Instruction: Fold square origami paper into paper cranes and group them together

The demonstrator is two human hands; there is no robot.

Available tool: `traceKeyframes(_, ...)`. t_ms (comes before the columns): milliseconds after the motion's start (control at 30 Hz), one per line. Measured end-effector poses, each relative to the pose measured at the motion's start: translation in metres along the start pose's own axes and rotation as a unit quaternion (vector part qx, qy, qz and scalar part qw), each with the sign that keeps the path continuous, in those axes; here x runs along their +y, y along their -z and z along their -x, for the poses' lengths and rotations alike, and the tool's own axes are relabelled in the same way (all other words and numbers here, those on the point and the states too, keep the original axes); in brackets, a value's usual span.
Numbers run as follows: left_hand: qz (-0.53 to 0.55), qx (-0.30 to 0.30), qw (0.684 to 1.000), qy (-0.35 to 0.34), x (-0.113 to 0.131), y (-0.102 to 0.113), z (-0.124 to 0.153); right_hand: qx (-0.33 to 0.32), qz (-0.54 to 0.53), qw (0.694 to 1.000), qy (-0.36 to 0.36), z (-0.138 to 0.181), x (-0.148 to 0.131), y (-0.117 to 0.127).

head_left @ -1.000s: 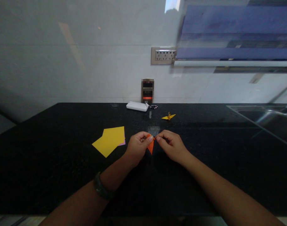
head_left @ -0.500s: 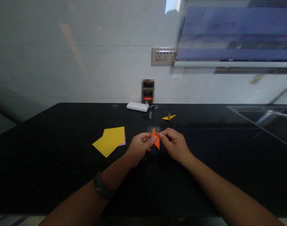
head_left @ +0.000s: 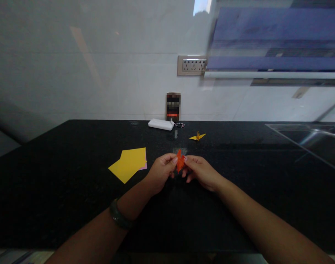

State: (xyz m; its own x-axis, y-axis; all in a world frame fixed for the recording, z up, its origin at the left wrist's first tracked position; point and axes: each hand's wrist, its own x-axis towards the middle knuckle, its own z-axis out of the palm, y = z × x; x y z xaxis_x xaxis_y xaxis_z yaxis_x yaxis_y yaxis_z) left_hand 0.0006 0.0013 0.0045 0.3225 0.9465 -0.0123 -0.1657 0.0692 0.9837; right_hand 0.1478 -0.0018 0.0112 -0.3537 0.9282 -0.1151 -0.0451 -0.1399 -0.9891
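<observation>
A small piece of folded orange paper (head_left: 179,162) is held up between my two hands over the dark countertop (head_left: 167,220). My left hand (head_left: 162,171) pinches its left side between thumb and fingers. On the opposite side, my right hand (head_left: 201,171) grips the edge with thumb and forefinger, its other fingers curled below. The paper's exact folds are too small to make out. Beyond my right hand stands a yellow origami crane (head_left: 197,136). Yellow paper sheets (head_left: 130,164) lie left of my left hand, a pink edge showing beneath.
A white oblong case (head_left: 161,124) lies near the wall, with a beaded strap (head_left: 179,125) beside it. Behind it a phone-like object (head_left: 173,106), blurred out, leans on the wall. A sink (head_left: 307,137) is set into the counter at right. Sockets (head_left: 193,65) are on the wall.
The orange paper has turned and shows a different, more crumpled-looking side. My right hand has shifted its hold, its lower fingers now showing under the paper. The left hand stays nearly in place.
</observation>
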Motion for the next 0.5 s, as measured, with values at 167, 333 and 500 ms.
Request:
traceKeyframes(167,0.009,0.006,0.999,0.038,0.0024,-0.0015,0.0006,0.010,-0.040,0.999,0.003,-0.0007,0.0000,0.0012)
traceKeyframes(333,0.013,0.021,0.998,0.059,0.0013,-0.0004,-0.0001,0.058,-0.081,0.994,0.039,-0.0046,0.0019,0.0033)
traceKeyframes(500,0.001,0.048,0.998,0.037,-0.0009,0.0023,-0.0018,0.089,-0.084,0.991,0.053,-0.0066,0.0011,0.0051)
